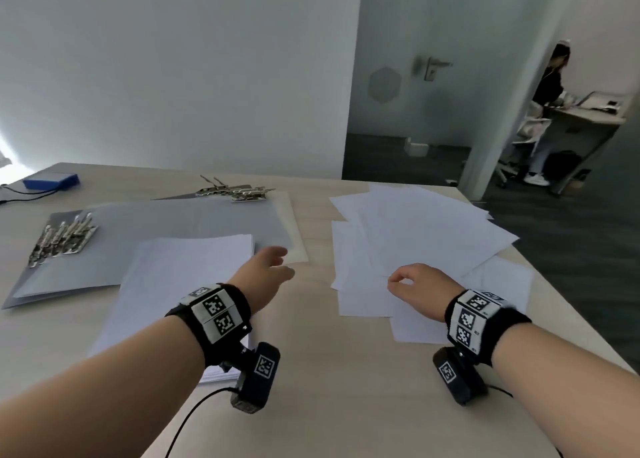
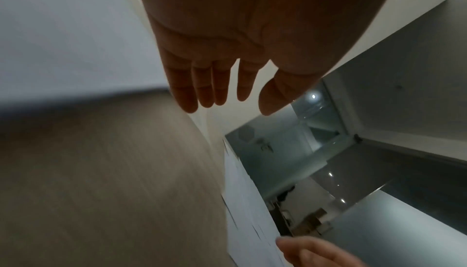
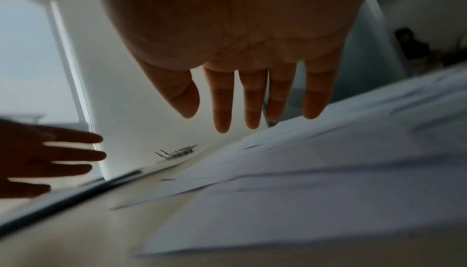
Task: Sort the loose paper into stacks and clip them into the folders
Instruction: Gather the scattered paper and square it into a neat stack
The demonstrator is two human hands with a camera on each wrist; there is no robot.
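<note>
Right hand (image 3: pixel 235 51) fingers straight only wrist-side

Soft, even daylight fills the head view, brightest at a glare patch on the far left edge; the pale wooden table (image 1: pixel 322 405) carries only faint shadows. Straight wall and door lines bow toward the edges from the wide lens. In both wrist views the left hand (image 2: pixel 242 37) and right hand (image 3: pixel 227 31) appear dark, backlit against the bright white wall. The scattered loose white paper sheets (image 3: pixel 316 181) smear with motion blur, and the tabletop there is streaked and out of focus.
</note>
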